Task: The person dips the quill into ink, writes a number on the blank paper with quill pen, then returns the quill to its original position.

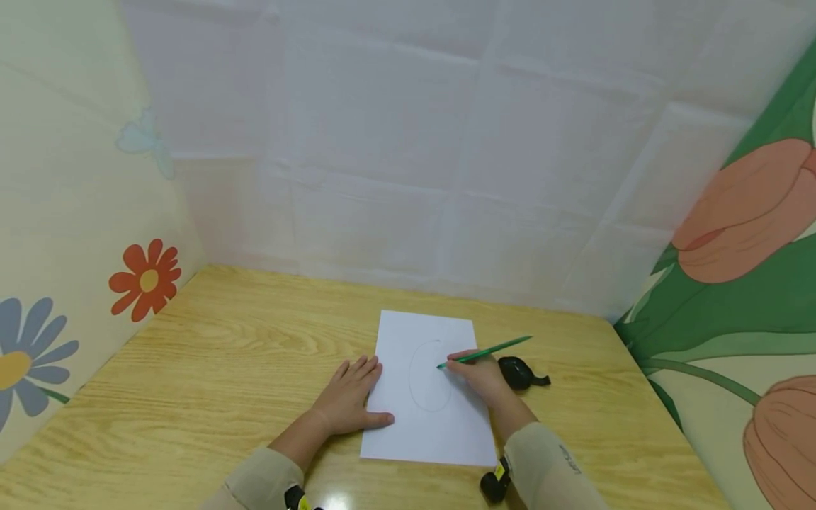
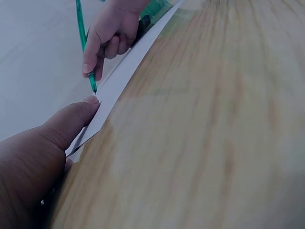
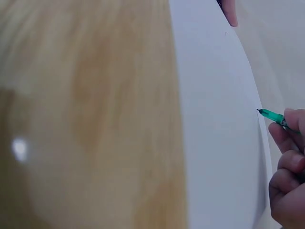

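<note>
A sheet of white paper (image 1: pixel 395 439) lies on the wooden table, with a thin oval outline (image 1: pixel 410 379) drawn on it, its line faint. My right hand (image 1: pixel 481 375) pinches a green pen (image 1: pixel 503 346) near its tip, and the tip is right at the paper inside the oval's upper right. In the right wrist view the pen's dark point (image 3: pixel 259 111) sticks out past the thumb and finger. My left hand (image 1: pixel 349 400) rests flat at the paper's left edge, fingers spread, thumb (image 2: pixel 71 119) over the sheet.
Just right of my right hand a black rounded object (image 1: pixel 518 373) with a short tail lies on the wooden table (image 1: pixel 255 354). A white cloth (image 1: pixel 382 142) hangs behind the table, and flower-printed cloths (image 1: pixel 64 212) stand at both sides.
</note>
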Action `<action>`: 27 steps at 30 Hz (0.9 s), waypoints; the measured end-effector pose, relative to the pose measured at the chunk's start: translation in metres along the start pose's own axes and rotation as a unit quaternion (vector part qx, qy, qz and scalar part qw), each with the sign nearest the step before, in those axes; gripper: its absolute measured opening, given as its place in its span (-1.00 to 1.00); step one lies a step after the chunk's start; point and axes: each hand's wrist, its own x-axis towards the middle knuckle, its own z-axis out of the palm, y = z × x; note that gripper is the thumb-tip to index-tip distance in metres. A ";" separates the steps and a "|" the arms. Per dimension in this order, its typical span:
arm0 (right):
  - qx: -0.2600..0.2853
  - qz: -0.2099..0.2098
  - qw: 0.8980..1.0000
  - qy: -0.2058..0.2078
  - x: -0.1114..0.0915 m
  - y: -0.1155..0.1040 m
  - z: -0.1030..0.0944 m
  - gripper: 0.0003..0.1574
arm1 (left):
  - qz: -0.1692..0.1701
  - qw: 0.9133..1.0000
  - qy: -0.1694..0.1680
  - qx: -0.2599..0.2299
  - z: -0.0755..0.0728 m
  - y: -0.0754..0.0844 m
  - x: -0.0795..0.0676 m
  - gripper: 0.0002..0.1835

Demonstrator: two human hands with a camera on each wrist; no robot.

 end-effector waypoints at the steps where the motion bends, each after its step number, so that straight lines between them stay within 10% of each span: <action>1: -0.002 -0.001 1.000 0.000 0.000 0.000 0.000 -0.74 | -0.001 1.000 0.000 0.000 0.000 0.000 0.000 0.08; 27: -0.003 0.001 1.000 -0.021 0.002 -0.007 0.009 -0.72 | 0.003 1.000 0.002 -0.005 0.000 0.001 -0.001 0.10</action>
